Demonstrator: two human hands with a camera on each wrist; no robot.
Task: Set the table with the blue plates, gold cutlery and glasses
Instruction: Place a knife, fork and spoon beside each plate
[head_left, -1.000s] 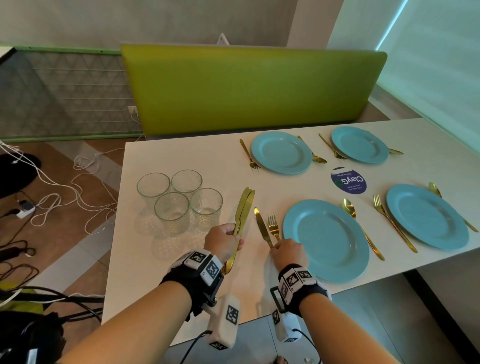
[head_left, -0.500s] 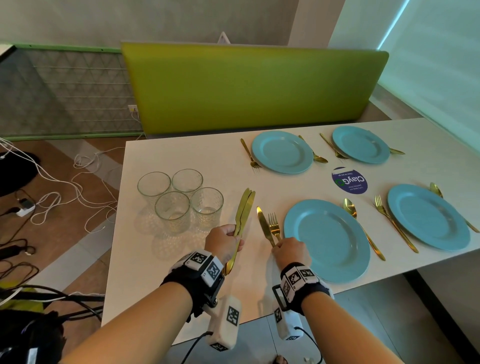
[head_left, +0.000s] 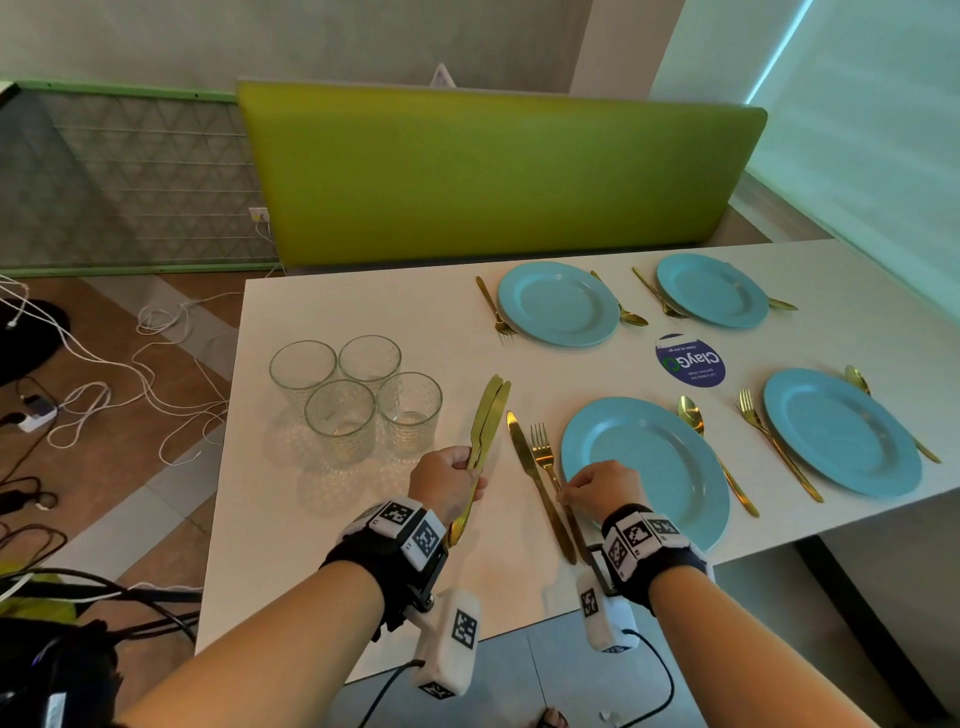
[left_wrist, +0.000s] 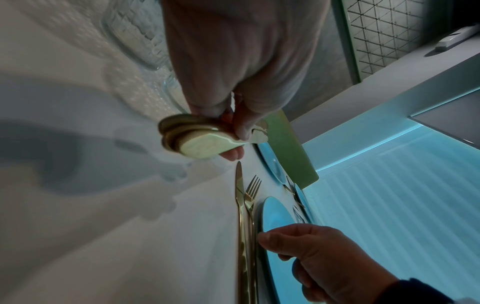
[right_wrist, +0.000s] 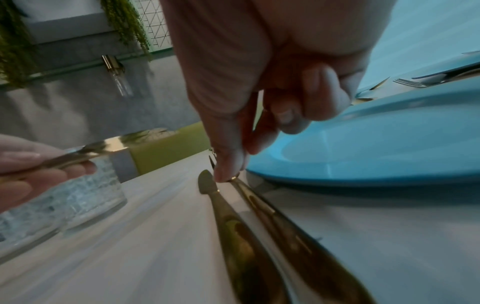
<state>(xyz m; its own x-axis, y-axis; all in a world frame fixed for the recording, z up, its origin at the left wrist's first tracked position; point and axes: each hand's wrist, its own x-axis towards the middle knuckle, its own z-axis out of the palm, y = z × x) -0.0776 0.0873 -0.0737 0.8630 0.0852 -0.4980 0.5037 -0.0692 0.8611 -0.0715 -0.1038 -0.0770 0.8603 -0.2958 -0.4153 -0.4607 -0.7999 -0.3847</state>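
Observation:
My left hand grips a bundle of gold knives by their handles, blades pointing away, above the white table. A single gold knife and a gold fork lie side by side left of the near blue plate. My right hand has curled fingers, and in the right wrist view its thumb and forefinger pinch the fork beside the plate's rim. A gold spoon lies right of that plate.
Several empty glasses stand clustered at the table's left. Three more blue plates with forks and spoons sit at the far side and right. A round blue sticker is mid-table. A green bench back stands behind; cables cover the floor at left.
My right hand has shifted slightly right, off the lying knife and onto the fork's handle, so the knife's whole length now shows. My left hand and its knives have stayed put.

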